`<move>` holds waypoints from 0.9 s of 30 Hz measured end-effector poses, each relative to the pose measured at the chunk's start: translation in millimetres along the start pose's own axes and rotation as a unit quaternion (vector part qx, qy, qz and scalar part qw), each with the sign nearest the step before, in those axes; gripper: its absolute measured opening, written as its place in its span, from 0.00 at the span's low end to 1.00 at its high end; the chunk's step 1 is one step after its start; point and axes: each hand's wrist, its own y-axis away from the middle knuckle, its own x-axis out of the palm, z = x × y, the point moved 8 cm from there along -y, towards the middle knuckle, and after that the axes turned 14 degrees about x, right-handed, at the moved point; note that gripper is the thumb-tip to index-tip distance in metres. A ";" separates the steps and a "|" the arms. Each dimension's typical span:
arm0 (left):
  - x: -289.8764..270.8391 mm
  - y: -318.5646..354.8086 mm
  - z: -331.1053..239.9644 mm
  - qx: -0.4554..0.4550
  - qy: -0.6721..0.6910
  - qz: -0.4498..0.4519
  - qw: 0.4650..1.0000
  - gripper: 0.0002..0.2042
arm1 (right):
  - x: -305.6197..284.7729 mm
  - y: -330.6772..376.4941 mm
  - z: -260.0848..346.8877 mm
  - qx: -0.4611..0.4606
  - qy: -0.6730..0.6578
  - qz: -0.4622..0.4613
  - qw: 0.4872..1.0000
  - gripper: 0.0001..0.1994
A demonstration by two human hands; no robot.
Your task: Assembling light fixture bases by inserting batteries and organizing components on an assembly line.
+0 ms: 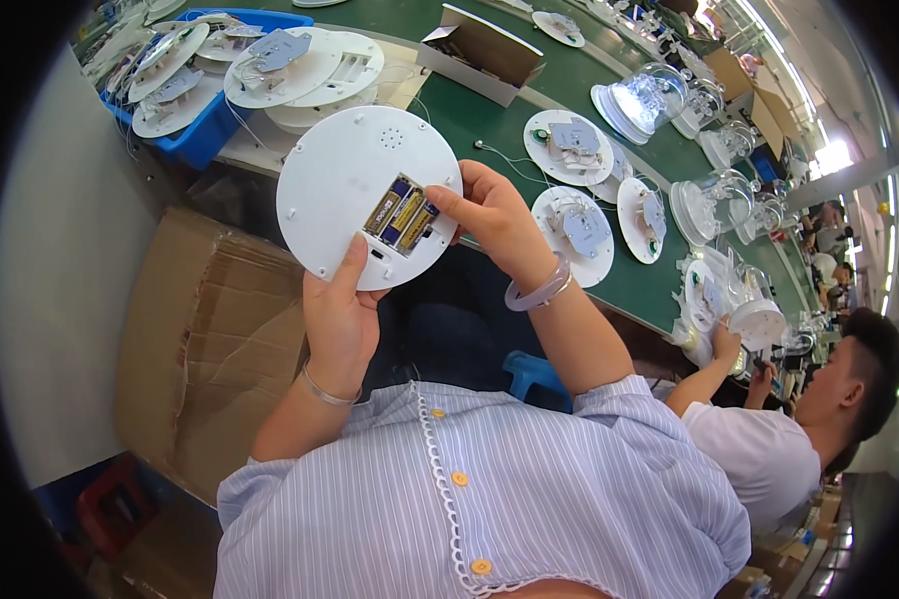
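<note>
- At seven o'clock on the white disc [330, 170], the left grip [340, 319] closes around the rim, thumb on the face and fingers curled behind.
- At three o'clock, the right grip [494, 215] pinches the edge, its thumb lying on the batteries [402, 217]; both grips are narrow, filled by the disc.
- Between the grips, before the wearer's body, the disc shows the batteries sunk into its face towards four o'clock. This two-sided hold seems meant to keep it steady and the batteries turned to the eye.
- On the dark-and-gold battery wrappers there is printed lettering; no other label is clear enough to read.
- Outward at ten o'clock, a blue bin [205, 148] brims with overlapping discs, perhaps heaped there for easy reach.
- At one o'clock on the green desk [469, 125] sits an open box [479, 78]; towards three, discs with grey plates [581, 230] lie plates up, probably to spare the mounted parts.
- At two o'clock, farther off, are clear domes [644, 100].
- At eight o'clock, a cardboard box [220, 329]; at four, a co-worker [754, 454].
</note>
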 end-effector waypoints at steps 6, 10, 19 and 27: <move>-0.7 -2.0 -0.7 0.000 -0.006 0.011 1.000 0.15 | -3.0 -1.7 -0.3 -0.108 0.066 -0.061 0.990 0.14; 2.7 -8.4 -10.6 -0.017 0.019 0.028 0.999 0.17 | 1.4 -1.0 10.7 -0.146 0.082 -0.039 0.985 0.19; -4.5 7.5 -34.6 -0.102 0.108 0.039 0.988 0.22 | 57.7 42.0 -11.9 -0.075 -0.144 0.314 0.936 0.40; -31.6 12.3 -93.6 0.172 0.047 -0.077 0.981 0.24 | 57.0 59.6 -38.7 -0.018 -0.069 0.309 0.948 0.10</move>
